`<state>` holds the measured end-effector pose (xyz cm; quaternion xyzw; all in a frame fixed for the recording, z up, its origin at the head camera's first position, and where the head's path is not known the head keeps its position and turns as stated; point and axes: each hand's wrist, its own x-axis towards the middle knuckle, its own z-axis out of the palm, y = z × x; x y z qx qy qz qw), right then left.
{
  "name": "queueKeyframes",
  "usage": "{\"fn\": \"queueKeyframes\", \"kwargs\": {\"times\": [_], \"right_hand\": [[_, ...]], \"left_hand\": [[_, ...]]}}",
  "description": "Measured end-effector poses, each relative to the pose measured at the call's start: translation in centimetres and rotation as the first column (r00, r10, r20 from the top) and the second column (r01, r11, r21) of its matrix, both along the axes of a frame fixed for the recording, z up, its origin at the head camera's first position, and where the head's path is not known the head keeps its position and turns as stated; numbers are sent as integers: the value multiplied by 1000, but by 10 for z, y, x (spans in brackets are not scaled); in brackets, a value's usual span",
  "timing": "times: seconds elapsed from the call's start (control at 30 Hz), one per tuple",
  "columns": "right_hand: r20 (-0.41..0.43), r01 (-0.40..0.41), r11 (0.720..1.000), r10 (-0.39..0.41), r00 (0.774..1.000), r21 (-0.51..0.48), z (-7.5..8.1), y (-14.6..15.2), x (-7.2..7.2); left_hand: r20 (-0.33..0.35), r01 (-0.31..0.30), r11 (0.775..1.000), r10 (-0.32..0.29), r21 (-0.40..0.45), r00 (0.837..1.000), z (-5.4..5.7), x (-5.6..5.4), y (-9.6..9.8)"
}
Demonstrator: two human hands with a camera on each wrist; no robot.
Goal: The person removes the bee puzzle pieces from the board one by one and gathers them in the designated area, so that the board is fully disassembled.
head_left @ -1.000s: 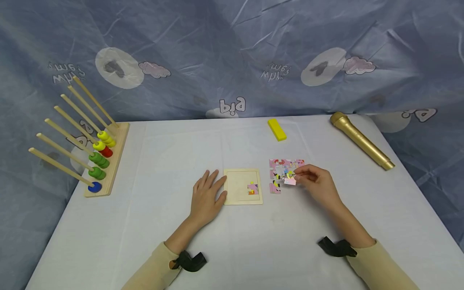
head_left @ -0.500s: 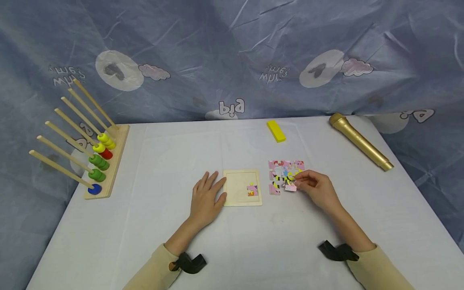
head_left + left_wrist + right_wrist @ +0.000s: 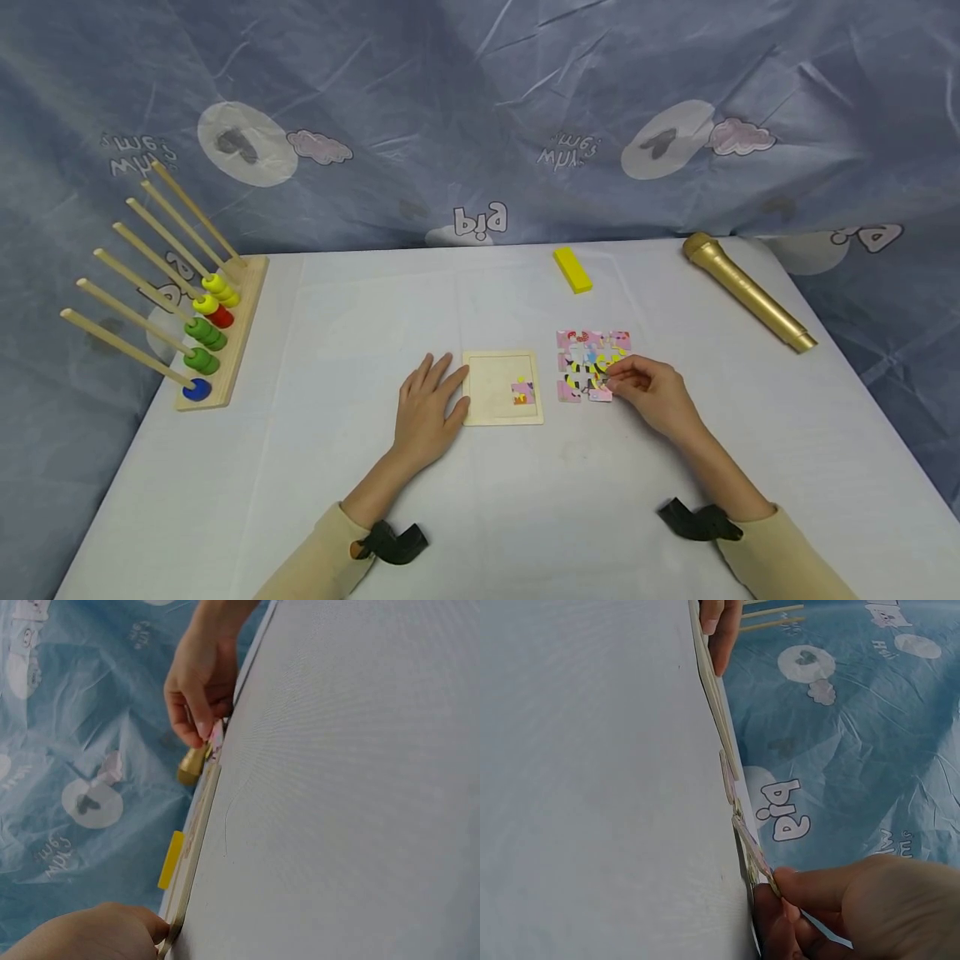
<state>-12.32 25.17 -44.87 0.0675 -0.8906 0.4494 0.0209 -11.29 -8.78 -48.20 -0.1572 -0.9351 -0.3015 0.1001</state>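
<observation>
My left hand (image 3: 429,410) lies with fingers spread on the table, thumb and index finger touching the left edge of a square wooden puzzle tray (image 3: 480,419). One pink puzzle piece (image 3: 522,392) sits in the tray's lower right. Right of the tray, several pink and yellow jigsaw pieces (image 3: 573,337) lie almost together. My right hand (image 3: 656,396) pinches the bottom middle puzzle piece (image 3: 600,395) by its right side. In the right wrist view, thumb and fingers hold this puzzle piece (image 3: 751,847) slightly tilted, close to the table.
A yellow block (image 3: 572,269) lies behind the pieces. At the back right is a gold microphone (image 3: 750,292). A wooden bead rack (image 3: 243,325) with upright pegs and coloured beads stands at the left. A printed blue-grey cloth (image 3: 412,125) hangs behind the white table.
My right hand has moved slightly toward me and lowered the pinched puzzle piece into the bottom row beside the corner piece. The left hand and tray have stayed put.
</observation>
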Motion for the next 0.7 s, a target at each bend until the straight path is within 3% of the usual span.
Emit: {"fn": "queueKeyframes", "kwargs": {"times": [0.53,0.7], "right_hand": [[-179,36,993,-15,984,115,-10,-4,0],[-202,42,990,-14,979,132,-10,-4,0]], "left_hand": [[2,0,1000,0,-15,1000,1,1,0],[2,0,1000,0,-15,1000,2,1,-1]]}}
